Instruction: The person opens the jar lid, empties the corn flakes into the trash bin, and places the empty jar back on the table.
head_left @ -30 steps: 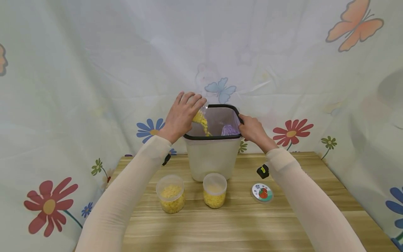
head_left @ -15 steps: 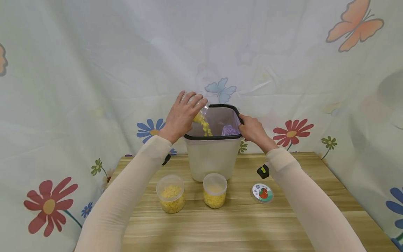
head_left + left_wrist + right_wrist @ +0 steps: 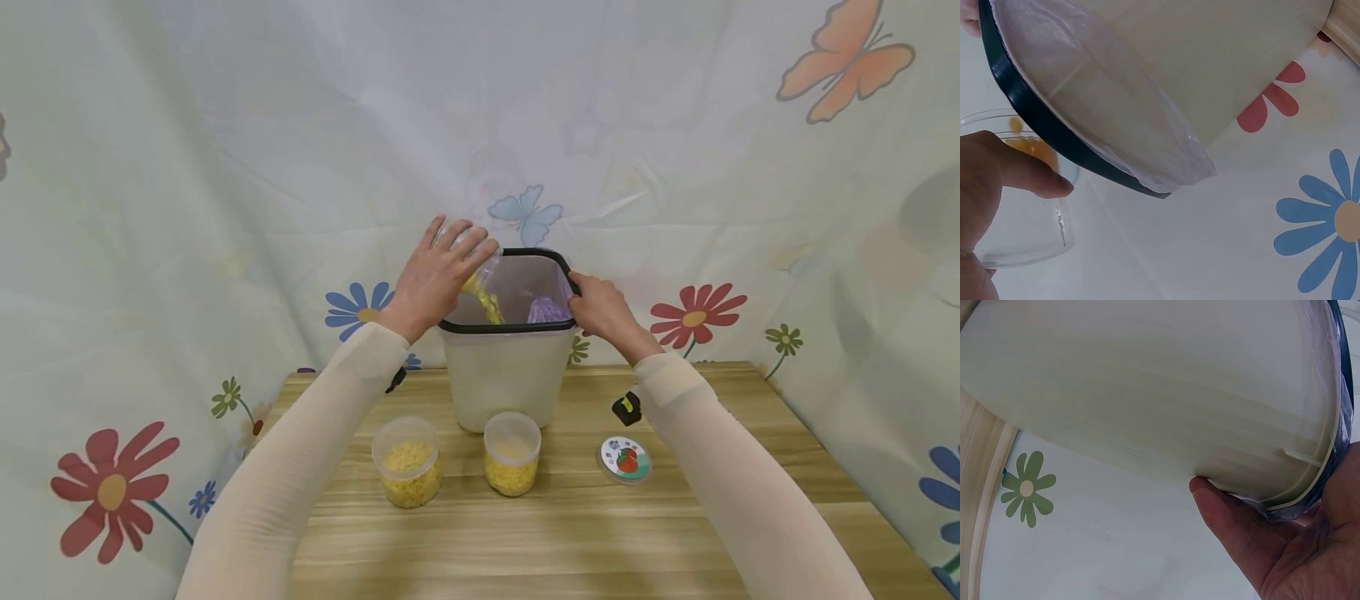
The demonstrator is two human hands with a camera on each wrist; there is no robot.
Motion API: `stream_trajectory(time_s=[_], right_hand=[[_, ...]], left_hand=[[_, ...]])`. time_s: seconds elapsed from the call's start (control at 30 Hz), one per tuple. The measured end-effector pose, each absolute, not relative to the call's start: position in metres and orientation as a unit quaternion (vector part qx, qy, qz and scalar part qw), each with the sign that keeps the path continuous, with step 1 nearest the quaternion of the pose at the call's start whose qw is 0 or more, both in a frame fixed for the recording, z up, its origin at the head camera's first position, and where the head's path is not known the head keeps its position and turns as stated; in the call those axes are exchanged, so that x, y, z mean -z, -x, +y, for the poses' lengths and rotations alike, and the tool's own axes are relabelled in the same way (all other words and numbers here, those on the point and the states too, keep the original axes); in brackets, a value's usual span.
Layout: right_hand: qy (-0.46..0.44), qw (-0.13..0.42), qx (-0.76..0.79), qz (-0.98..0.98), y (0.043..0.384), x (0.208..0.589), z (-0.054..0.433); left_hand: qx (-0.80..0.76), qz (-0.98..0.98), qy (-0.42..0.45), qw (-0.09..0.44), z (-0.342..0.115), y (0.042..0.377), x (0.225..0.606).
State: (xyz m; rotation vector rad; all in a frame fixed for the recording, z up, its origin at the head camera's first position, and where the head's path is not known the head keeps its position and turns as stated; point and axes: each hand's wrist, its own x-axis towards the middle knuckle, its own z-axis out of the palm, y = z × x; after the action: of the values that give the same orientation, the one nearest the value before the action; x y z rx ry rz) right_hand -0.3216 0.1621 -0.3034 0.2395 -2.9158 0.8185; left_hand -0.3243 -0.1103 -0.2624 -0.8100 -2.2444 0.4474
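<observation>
My left hand (image 3: 435, 279) grips a clear plastic jar (image 3: 1029, 228) tipped over the left side of a trash bin (image 3: 510, 375). Yellow bits (image 3: 491, 307) stream from the jar's mouth into the bin. In the left wrist view, the thumb presses the jar's side, and orange-yellow bits sit near its mouth. My right hand (image 3: 603, 308) holds the bin's black rim on the right, its fingers against the outer wall in the right wrist view. A thin pale liner covers the bin's inside, with a bunched purple bag (image 3: 547, 311) at the right.
Two clear tubs without lids stand before the bin: a wider left tub (image 3: 407, 467) and a smaller tub (image 3: 512, 458), both partly filled with yellow bits. A round printed lid (image 3: 625, 460) lies right on the wooden table (image 3: 480, 542). A patterned cloth hangs behind.
My left hand has shifted slightly right and tipped the jar further, with fewer yellow bits visible in it. The right hand and the bin have stayed in place.
</observation>
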Motion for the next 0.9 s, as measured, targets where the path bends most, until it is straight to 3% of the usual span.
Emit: stream_trajectory(time_s=[0.9], right_hand=[[-0.08,0.048,-0.27,-0.958,0.3208,0.3031,0.1638]], left_hand=[[-0.278,-0.833,0.339,0.338,-0.104,0.3206,0.2596]])
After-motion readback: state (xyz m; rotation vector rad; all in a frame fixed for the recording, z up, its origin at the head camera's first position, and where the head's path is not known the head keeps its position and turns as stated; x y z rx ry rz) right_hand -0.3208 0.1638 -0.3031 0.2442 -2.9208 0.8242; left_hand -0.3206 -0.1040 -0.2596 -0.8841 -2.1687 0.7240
